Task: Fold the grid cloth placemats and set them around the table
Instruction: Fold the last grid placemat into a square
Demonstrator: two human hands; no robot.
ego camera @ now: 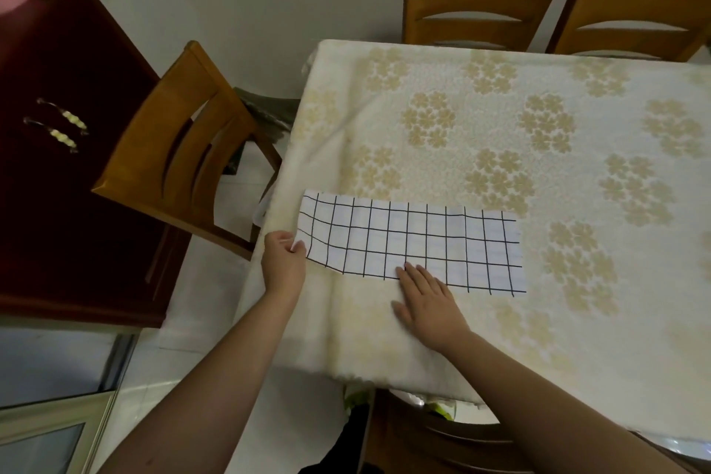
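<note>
Left fingers (295,245) pinching placemat (415,239) corner, right fingers (413,273) flat on near edge

Pale tiled floor (200,304), dark red cabinet (57,165), wooden chairs (181,142) around floral-clothed table (500,119)

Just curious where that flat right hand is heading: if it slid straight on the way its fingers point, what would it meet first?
The right hand already has its fingertips on the white black-gridded cloth placemat; beyond it lies only the cream floral tablecloth, apparently bare.
</note>
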